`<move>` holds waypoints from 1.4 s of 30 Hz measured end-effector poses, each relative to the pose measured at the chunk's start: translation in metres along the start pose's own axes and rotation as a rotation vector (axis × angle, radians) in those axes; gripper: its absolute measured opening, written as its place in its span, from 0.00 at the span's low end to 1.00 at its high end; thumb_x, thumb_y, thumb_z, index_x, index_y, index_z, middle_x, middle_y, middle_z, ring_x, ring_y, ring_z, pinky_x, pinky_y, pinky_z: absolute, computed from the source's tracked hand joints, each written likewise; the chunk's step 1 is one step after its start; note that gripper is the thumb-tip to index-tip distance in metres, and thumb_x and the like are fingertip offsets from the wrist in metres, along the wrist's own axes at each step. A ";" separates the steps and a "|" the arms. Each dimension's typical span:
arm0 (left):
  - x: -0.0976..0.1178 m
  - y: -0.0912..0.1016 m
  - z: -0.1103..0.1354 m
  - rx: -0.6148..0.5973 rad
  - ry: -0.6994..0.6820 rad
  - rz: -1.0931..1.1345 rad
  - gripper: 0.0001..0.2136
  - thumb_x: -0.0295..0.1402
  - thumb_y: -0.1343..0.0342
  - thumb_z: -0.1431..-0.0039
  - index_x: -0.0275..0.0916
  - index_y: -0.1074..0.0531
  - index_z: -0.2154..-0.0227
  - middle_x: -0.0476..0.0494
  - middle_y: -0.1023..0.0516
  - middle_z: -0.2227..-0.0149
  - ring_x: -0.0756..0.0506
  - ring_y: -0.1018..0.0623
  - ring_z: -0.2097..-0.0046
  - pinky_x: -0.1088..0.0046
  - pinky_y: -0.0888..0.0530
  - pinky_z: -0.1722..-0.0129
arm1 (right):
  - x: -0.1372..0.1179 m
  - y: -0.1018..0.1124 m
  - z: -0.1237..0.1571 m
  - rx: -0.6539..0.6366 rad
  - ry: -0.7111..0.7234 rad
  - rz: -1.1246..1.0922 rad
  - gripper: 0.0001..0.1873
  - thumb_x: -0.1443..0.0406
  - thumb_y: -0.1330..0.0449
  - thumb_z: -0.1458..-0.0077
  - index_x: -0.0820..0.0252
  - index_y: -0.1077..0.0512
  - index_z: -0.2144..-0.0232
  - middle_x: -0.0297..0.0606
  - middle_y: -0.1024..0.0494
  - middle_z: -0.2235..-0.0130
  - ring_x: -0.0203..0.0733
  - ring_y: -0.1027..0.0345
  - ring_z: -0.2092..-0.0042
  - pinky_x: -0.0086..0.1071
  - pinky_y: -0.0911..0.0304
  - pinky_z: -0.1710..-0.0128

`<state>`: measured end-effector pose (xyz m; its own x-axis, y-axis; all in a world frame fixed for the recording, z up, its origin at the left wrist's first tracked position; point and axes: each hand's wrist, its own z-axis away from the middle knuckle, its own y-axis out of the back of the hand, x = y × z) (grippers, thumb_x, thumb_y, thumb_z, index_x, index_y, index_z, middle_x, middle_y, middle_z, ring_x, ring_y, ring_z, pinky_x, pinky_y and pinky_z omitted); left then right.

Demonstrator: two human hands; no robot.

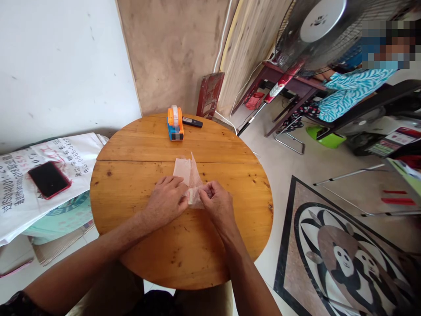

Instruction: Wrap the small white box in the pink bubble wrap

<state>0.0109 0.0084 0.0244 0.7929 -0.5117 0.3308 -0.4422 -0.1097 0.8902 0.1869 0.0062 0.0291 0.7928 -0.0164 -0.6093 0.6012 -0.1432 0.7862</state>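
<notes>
A thin, translucent sheet that looks like bubble wrap (183, 169) lies at the middle of the round wooden table (138, 175), one corner sticking up in a point. Within its folds, between my hands, is a small whitish piece (190, 196) whose kind I cannot make out. My left hand (168, 195) presses on the wrap from the left, fingers bent over it and thumb beside the small piece. On the other side, my right hand (217, 199) pinches the right edge of the wrap between thumb and fingers.
At the table's far side stand an orange and blue tape dispenser (175, 123) and a small black device (192, 122). A phone (49, 179) rests on a white sack (19, 193) at left. Right of the table are a fan (315, 30) and a seated person (351, 92).
</notes>
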 end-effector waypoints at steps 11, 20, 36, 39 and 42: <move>-0.001 0.001 0.001 -0.023 0.022 -0.008 0.07 0.29 0.47 0.42 0.37 0.23 0.67 0.37 0.28 0.61 0.39 0.29 0.59 0.61 0.30 0.57 | 0.023 0.006 -0.007 -0.258 -0.118 -0.267 0.15 0.53 0.43 0.50 0.60 0.30 0.74 0.34 0.27 0.74 0.39 0.35 0.71 0.29 0.42 0.72; 0.000 0.001 0.000 -0.051 0.019 -0.033 0.07 0.30 0.48 0.41 0.37 0.24 0.66 0.39 0.29 0.62 0.41 0.29 0.59 0.64 0.29 0.58 | 0.023 -0.008 -0.017 -0.312 -0.063 -0.254 0.10 0.58 0.40 0.55 0.60 0.31 0.74 0.32 0.28 0.74 0.37 0.38 0.71 0.27 0.44 0.72; 0.005 0.006 -0.003 -0.133 0.056 0.005 0.08 0.29 0.48 0.40 0.36 0.24 0.66 0.39 0.28 0.61 0.41 0.27 0.59 0.64 0.27 0.57 | -0.006 -0.015 -0.008 -0.259 -0.221 -0.683 0.15 0.54 0.40 0.54 0.57 0.35 0.67 0.28 0.30 0.78 0.34 0.40 0.79 0.28 0.42 0.78; 0.003 0.003 -0.003 -0.135 0.063 0.045 0.09 0.28 0.49 0.40 0.35 0.24 0.64 0.38 0.28 0.62 0.42 0.26 0.60 0.65 0.27 0.58 | -0.013 -0.017 -0.007 -0.263 -0.131 -0.594 0.15 0.54 0.41 0.51 0.58 0.31 0.66 0.29 0.30 0.78 0.34 0.39 0.79 0.28 0.42 0.78; 0.001 0.000 -0.002 -0.115 0.071 0.097 0.09 0.27 0.49 0.40 0.35 0.25 0.62 0.39 0.28 0.62 0.43 0.26 0.61 0.65 0.27 0.59 | -0.017 -0.014 -0.006 -0.277 -0.051 -0.473 0.17 0.56 0.43 0.48 0.60 0.28 0.60 0.30 0.29 0.78 0.36 0.36 0.77 0.29 0.39 0.76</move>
<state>0.0128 0.0093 0.0256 0.7783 -0.4536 0.4341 -0.4702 0.0371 0.8818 0.1653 0.0149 0.0293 0.4277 -0.0627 -0.9018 0.9003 0.1186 0.4187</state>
